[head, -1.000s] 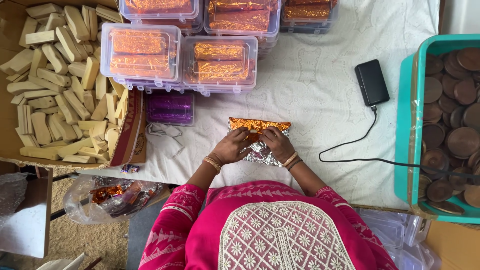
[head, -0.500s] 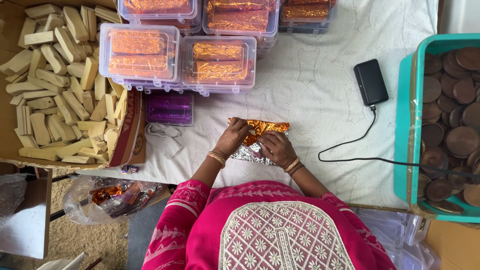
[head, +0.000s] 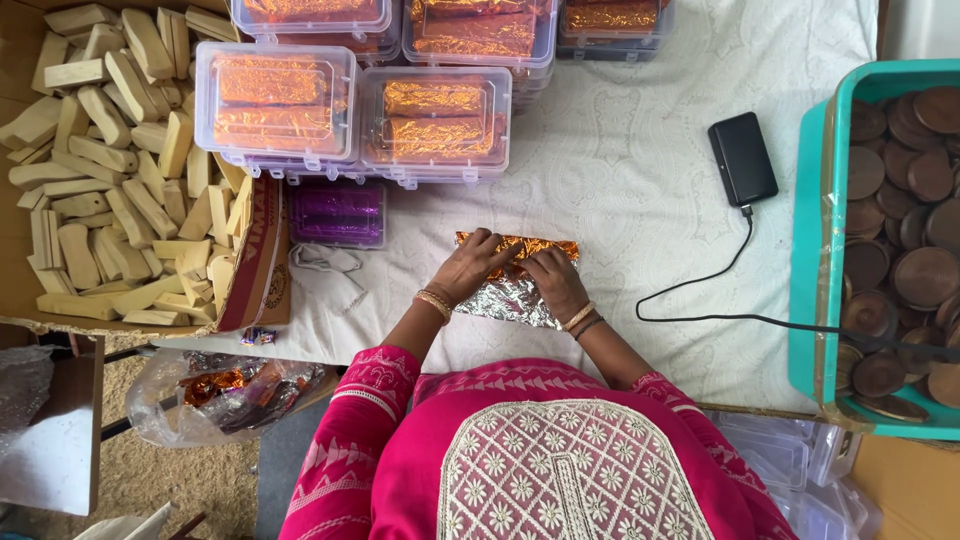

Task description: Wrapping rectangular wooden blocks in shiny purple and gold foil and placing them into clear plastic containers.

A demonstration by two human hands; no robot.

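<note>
A sheet of foil [head: 510, 298], orange on one face and silver on the other, lies on the white cloth in front of me, folded over a bar-shaped piece. My left hand [head: 468, 268] presses on its left part, fingers curled over the orange fold. My right hand [head: 552, 277] rests on its right part, fingers gripping the same fold. The two hands are close together, almost touching. What is wrapped inside is hidden by foil and fingers.
A cardboard box of pale tan bars [head: 120, 170] sits at left. Clear plastic boxes of orange-wrapped bars [head: 350, 100] stand at the back, with a purple foil stack [head: 338, 212] below them. A black power bank [head: 742, 158] with cable and a teal crate of brown discs [head: 900, 240] are at right.
Both hands have drawn closer together on the foil, and more of the silver side now shows below the orange fold. The right hand moved up from the lower right corner.
</note>
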